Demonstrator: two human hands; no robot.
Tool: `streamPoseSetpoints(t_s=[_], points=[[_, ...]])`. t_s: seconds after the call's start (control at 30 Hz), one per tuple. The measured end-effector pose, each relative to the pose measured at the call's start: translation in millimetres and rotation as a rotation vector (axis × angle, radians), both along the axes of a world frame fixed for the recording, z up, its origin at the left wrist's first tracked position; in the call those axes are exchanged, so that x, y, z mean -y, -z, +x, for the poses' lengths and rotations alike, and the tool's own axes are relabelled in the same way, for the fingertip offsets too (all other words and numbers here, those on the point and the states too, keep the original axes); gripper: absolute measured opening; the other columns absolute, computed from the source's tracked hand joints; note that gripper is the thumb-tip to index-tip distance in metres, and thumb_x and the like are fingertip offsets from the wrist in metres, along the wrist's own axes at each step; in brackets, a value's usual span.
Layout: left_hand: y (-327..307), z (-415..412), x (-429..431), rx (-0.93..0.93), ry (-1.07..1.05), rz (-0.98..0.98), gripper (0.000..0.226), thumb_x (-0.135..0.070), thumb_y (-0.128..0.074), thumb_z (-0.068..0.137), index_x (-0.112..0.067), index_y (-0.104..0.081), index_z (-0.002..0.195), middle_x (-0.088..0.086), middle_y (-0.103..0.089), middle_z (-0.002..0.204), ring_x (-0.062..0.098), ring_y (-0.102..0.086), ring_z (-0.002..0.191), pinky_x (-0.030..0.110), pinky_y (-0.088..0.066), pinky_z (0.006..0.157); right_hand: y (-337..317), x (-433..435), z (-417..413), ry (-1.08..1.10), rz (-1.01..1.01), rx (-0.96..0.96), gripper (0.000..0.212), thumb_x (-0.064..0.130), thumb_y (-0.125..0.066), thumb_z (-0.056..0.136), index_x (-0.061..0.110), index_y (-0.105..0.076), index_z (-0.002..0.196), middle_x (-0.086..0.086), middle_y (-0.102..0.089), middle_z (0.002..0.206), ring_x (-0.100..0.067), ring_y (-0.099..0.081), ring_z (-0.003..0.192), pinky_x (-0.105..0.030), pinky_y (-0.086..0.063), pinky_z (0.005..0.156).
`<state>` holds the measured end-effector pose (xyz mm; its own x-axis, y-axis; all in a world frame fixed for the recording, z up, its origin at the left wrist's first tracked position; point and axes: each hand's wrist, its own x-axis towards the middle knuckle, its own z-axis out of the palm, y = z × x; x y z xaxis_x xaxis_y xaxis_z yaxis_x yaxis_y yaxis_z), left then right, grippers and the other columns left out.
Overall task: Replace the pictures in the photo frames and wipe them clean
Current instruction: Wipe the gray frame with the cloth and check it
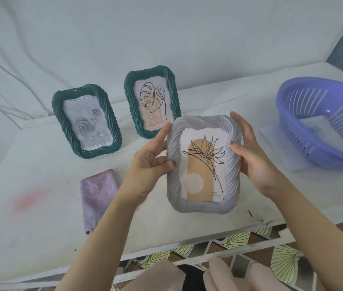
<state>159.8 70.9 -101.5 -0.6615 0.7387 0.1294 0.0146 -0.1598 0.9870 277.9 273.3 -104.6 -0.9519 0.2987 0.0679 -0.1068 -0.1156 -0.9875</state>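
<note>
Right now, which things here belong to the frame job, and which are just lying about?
Job: held pale grey rope-twist photo frame; dark green rope-twist frame with roses; dark green rope-twist frame with leaf; folded purple cloth.
Lying about: purple slotted plastic basket.

Both hands hold grey frame (203, 164) over near middle of white table (40, 196), tilted toward camera, flower drawing facing up. Left hand (149, 162) grips left edge, thumb on front. Right hand (252, 152) grips right edge. Two green frames stand farther back: rose picture frame (86, 122) at left, leaf picture frame (151, 101) just behind grey frame. Folded purple cloth (96, 196) lies near left. Purple basket (313, 143) at right rests on flat clear sheet (275, 139), possibly glass.
</note>
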Motion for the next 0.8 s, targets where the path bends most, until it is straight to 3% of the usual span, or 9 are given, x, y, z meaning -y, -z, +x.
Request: streamPoseSetpoints(t_s=[0.17,0.3,0.4,0.57,0.7,0.8], points=[[-5.7,-6.4,-20.6,-0.007,0.008,0.009,0.075,0.013,-0.051,0.073,-0.032,-0.041,0.132,-0.01,-0.063,0.118,0.01,-0.062,0.081,0.023,-0.051,0.076,-9.9,-15.0,-4.3,0.004,-0.002,-0.023,0.051,0.034,-0.043,0.086,0.057,-0.028,0.128,0.025,-0.049,0.132,-0.004,-0.055,0.115,-0.019,-0.051,0.071],[-14.4,-15.8,-37.1,-0.053,0.014,0.008,0.077,0.015,-0.048,0.074,-0.033,-0.04,0.133,-0.006,-0.06,0.122,0.011,-0.06,0.085,0.025,-0.051,0.083,-16.6,-27.7,-12.7,0.017,-0.004,-0.08,0.052,0.035,-0.043,0.087,0.054,-0.025,0.131,0.025,-0.043,0.138,-0.004,-0.046,0.125,-0.019,-0.049,0.082],[-19.7,-23.8,-55.1,-0.11,-0.028,-0.005,0.08,0.022,-0.042,0.078,-0.037,-0.038,0.133,-0.008,-0.061,0.117,0.009,-0.061,0.088,0.022,-0.048,0.084,-21.0,-40.4,-23.5,0.033,0.02,-0.156,0.061,0.051,-0.053,0.085,0.049,-0.021,0.137,0.019,-0.037,0.145,-0.004,-0.04,0.131,-0.026,-0.044,0.097],[-25.9,-43.6,-95.1,-0.148,-0.161,-0.033,0.085,0.028,-0.034,0.079,-0.039,-0.035,0.132,-0.013,-0.064,0.109,0.004,-0.06,0.083,0.019,-0.047,0.08,-29.6,-67.1,-52.8,0.063,0.024,-0.218,0.06,0.061,-0.054,0.079,0.045,-0.032,0.133,0.011,-0.038,0.145,-0.007,-0.039,0.132,-0.03,-0.041,0.103],[-29.2,-64.7,-129.7,-0.145,-0.237,-0.059,0.087,0.027,-0.033,0.077,-0.041,-0.036,0.13,-0.024,-0.067,0.095,0.0,-0.061,0.078,0.014,-0.047,0.074,-29.5,-96.6,-87.2,0.13,-0.004,-0.242,0.051,0.046,-0.05,0.086,0.033,-0.036,0.132,0.01,-0.047,0.136,-0.007,-0.046,0.126,-0.028,-0.041,0.102],[-24.6,-77.4,-153.4,-0.142,-0.305,-0.077,0.087,0.025,-0.033,0.077,-0.042,-0.037,0.132,-0.017,-0.066,0.09,0.006,-0.058,0.076,0.019,-0.047,0.076,-27.8,-119.0,-111.1,0.158,-0.014,-0.216,0.07,0.057,-0.068,0.069,0.031,-0.043,0.129,0.002,-0.045,0.14,-0.012,-0.045,0.128,-0.027,-0.04,0.103]])
